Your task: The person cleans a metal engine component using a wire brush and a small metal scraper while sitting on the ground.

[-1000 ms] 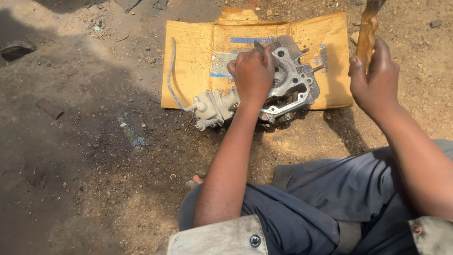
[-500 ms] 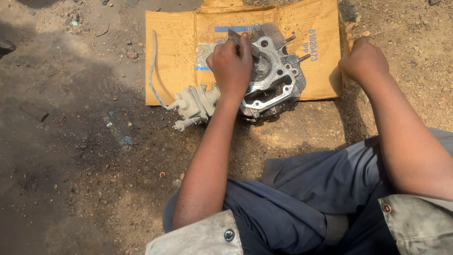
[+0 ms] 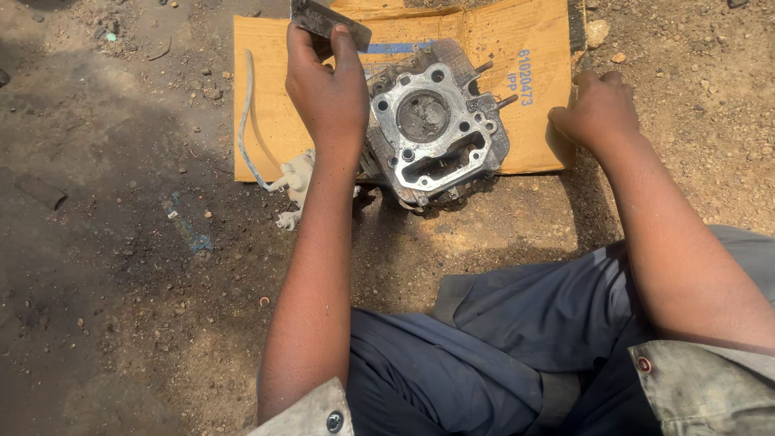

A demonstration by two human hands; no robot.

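A grey metal engine cylinder head (image 3: 432, 129) lies on a flattened piece of brown cardboard (image 3: 533, 81) on the dirt ground. A pale carburettor (image 3: 296, 182) with a thin hose (image 3: 244, 121) is attached at its left side, partly hidden by my left arm. My left hand (image 3: 327, 85) is raised above the cardboard's left half and pinches a flat dark metal blade (image 3: 327, 20). My right hand (image 3: 597, 109) rests with curled fingers on the cardboard's right edge, holding nothing that I can see.
Bare dirt ground with small stones (image 3: 597, 32) surrounds the cardboard. A dark cylinder-shaped piece (image 3: 40, 192) lies at the far left. My legs in grey-blue trousers (image 3: 500, 355) fill the lower right.
My left hand has lifted the blade off the cylinder head and up to the left, uncovering the head's face. The wooden handle held a second ago is gone; my right hand sits on the cardboard.
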